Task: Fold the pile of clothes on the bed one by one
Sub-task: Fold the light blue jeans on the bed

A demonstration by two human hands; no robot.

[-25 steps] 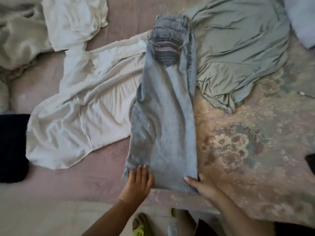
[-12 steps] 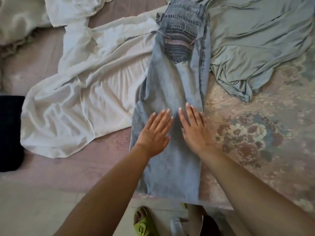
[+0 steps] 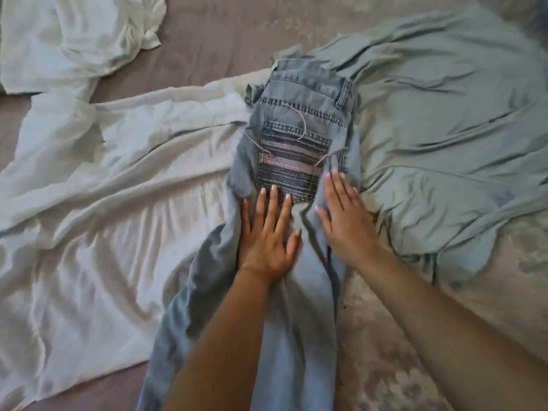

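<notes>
Light blue jeans (image 3: 299,307), folded lengthwise, lie straight down the middle of the bed with the waistband at the far end and a striped back pocket (image 3: 292,166) facing up. My left hand (image 3: 268,232) presses flat on the denim just below the pocket, fingers straight. Beside the pocket's right edge my right hand (image 3: 345,216) lies flat on the jeans, fingers straight too. Both forearms stretch over the lower legs of the jeans.
A large white garment (image 3: 98,209) is spread out left of the jeans, partly under them. A sage green garment (image 3: 450,137) lies crumpled to the right. More white cloth (image 3: 68,37) sits at the far left. The floral bedspread (image 3: 400,366) shows at the near right.
Both hands have slid up the jeans from the near hem, past the middle, to the back pocket. The view has moved closer over the bed.
</notes>
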